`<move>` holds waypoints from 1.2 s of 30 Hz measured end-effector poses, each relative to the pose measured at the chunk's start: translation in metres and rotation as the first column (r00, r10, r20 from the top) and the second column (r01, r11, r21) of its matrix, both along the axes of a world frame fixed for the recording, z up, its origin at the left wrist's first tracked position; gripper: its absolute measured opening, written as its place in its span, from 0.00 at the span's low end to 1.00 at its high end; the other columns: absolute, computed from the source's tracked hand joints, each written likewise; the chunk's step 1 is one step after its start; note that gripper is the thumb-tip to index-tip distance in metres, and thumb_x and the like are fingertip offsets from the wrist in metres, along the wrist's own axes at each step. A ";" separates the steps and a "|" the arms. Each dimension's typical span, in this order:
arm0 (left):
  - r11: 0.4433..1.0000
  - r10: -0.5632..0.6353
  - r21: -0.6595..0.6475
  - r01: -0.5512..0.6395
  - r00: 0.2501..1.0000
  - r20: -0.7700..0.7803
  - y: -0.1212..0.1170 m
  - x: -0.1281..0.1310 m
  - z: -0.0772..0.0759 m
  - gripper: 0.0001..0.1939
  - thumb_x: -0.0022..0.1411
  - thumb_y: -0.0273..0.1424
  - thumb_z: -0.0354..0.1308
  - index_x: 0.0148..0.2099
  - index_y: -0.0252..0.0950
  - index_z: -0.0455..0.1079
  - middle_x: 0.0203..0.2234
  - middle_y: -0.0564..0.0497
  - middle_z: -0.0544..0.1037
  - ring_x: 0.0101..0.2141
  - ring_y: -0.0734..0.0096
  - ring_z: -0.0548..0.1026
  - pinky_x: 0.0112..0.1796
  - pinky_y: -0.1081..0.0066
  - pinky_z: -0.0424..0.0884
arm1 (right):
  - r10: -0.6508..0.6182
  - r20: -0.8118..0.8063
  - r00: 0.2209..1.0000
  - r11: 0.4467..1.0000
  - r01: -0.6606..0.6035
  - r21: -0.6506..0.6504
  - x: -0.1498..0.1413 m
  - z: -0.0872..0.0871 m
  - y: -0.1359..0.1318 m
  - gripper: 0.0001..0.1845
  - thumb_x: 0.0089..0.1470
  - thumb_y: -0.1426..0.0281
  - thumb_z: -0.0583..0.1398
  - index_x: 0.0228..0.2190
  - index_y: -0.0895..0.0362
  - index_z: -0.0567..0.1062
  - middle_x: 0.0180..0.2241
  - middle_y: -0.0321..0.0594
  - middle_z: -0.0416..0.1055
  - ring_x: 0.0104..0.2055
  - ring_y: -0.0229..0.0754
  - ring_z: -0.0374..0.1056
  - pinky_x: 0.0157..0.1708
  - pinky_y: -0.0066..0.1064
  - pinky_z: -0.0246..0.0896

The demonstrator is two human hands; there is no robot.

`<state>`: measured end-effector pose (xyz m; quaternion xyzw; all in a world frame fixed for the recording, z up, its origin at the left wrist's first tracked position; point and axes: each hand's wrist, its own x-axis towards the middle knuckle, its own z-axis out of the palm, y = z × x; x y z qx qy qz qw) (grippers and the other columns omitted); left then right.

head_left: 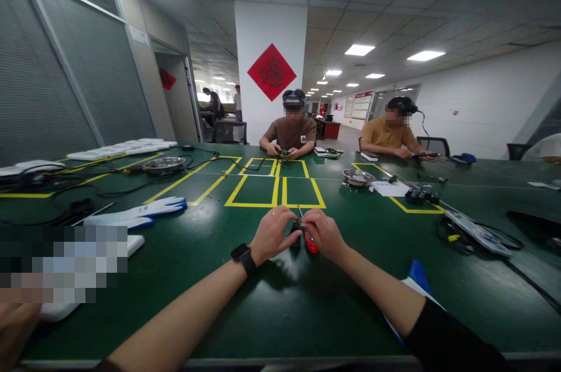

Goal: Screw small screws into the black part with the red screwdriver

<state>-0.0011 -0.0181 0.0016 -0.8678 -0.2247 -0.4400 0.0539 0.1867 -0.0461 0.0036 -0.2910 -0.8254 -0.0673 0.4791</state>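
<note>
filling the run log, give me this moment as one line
left grip: holding small black part | right grip: at red-handled tool, hold unclear | surface: green table

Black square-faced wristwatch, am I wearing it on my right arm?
No, the black square-faced wristwatch is strapped on just behind your left hand.

"Where are the hands?"
"The left hand [270,233] is just beside the right hand [323,230], over the table [272,319]. A small part [295,237] is at the left fingers, a tool handle [311,244] below the right hand."
"Farther left?"
"Gloves [131,216], with a bowl [164,167] behind them."
"And right?"
"Another bowl [358,178], a paper sheet [392,189] to its right. Nearer, a glove [419,278] lies by the right forearm [381,283]."
"Straight ahead?"
"Tape lines [253,205] on the table, then a seated person [289,134] before a pillar [269,24]."
</note>
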 end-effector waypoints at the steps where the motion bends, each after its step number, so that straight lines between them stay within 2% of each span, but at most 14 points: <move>1: 0.999 0.013 -0.031 -0.012 0.999 0.040 0.001 0.000 0.000 0.16 0.58 0.40 0.54 0.43 0.35 0.61 0.37 0.46 0.69 0.39 0.62 0.67 0.40 0.64 0.64 | -0.015 -0.002 1.000 1.000 0.015 -0.019 0.001 0.000 0.000 0.03 0.57 0.74 0.53 0.35 0.54 0.65 0.33 0.40 0.67 0.37 0.41 0.65 0.37 0.33 0.63; 5: 0.972 0.011 -0.235 0.010 0.996 0.090 0.006 0.002 0.001 0.25 0.52 0.43 0.60 0.47 0.35 0.61 0.40 0.45 0.69 0.42 0.60 0.67 0.44 0.61 0.64 | -0.065 0.030 0.997 0.993 0.068 -0.102 0.003 0.003 0.001 0.02 0.57 0.72 0.53 0.34 0.55 0.65 0.32 0.40 0.66 0.35 0.40 0.64 0.35 0.32 0.62; 9: 0.879 -0.123 -0.462 0.120 0.992 0.024 0.011 0.001 -0.002 0.30 0.46 0.43 0.65 0.49 0.36 0.62 0.39 0.48 0.70 0.38 0.64 0.69 0.40 0.66 0.66 | -0.063 0.113 0.992 0.986 0.079 -0.146 0.003 0.007 -0.002 0.02 0.58 0.72 0.53 0.33 0.56 0.66 0.32 0.40 0.67 0.34 0.40 0.64 0.34 0.31 0.61; 14: 0.812 -0.201 -0.568 0.138 0.978 -0.050 0.016 -0.001 -0.006 0.19 0.48 0.41 0.64 0.38 0.33 0.68 0.30 0.52 0.72 0.32 0.69 0.69 0.34 0.71 0.65 | -0.077 0.221 0.972 0.983 0.111 -0.146 0.005 0.011 -0.004 0.04 0.58 0.71 0.53 0.34 0.57 0.67 0.32 0.41 0.67 0.33 0.39 0.65 0.34 0.29 0.60; 17: 0.738 -0.263 -0.630 0.242 0.963 0.061 0.020 -0.001 -0.008 0.17 0.49 0.37 0.64 0.39 0.33 0.68 0.32 0.51 0.74 0.34 0.69 0.71 0.37 0.70 0.66 | -0.094 0.333 0.938 0.977 0.150 -0.149 0.006 0.011 -0.002 0.04 0.58 0.71 0.54 0.34 0.57 0.68 0.32 0.40 0.69 0.33 0.38 0.65 0.34 0.28 0.59; 20: 0.630 -0.301 -0.697 0.342 0.935 0.187 0.025 -0.002 -0.011 0.21 0.48 0.33 0.66 0.45 0.32 0.68 0.38 0.48 0.75 0.38 0.68 0.73 0.42 0.67 0.68 | -0.118 0.421 0.899 0.974 0.187 -0.126 0.005 0.011 -0.001 0.04 0.57 0.71 0.54 0.34 0.57 0.68 0.33 0.40 0.70 0.33 0.38 0.66 0.33 0.28 0.58; 22: 0.588 -0.300 -0.724 0.361 0.928 0.220 0.027 -0.002 -0.013 0.24 0.47 0.32 0.66 0.47 0.32 0.67 0.39 0.46 0.75 0.38 0.67 0.73 0.43 0.66 0.68 | -0.133 0.467 0.874 0.976 0.198 -0.093 0.004 0.012 -0.001 0.04 0.57 0.71 0.54 0.34 0.57 0.69 0.33 0.40 0.70 0.34 0.38 0.66 0.34 0.28 0.58; 28: 0.536 -0.309 -0.747 0.394 0.915 0.260 0.029 -0.002 -0.015 0.25 0.47 0.31 0.67 0.48 0.31 0.67 0.40 0.45 0.76 0.39 0.66 0.74 0.44 0.64 0.69 | -0.173 0.563 0.808 0.976 0.219 -0.015 0.002 0.015 -0.003 0.06 0.58 0.71 0.54 0.35 0.57 0.70 0.34 0.41 0.71 0.35 0.39 0.67 0.34 0.28 0.57; 36: 0.535 -0.312 -0.755 0.379 0.919 0.241 0.028 -0.003 -0.014 0.25 0.45 0.31 0.68 0.46 0.30 0.68 0.38 0.45 0.76 0.38 0.67 0.74 0.43 0.66 0.69 | -0.136 0.565 0.813 0.984 0.178 -0.020 0.005 0.015 -0.002 0.06 0.57 0.70 0.54 0.35 0.57 0.71 0.34 0.41 0.72 0.36 0.38 0.66 0.34 0.28 0.57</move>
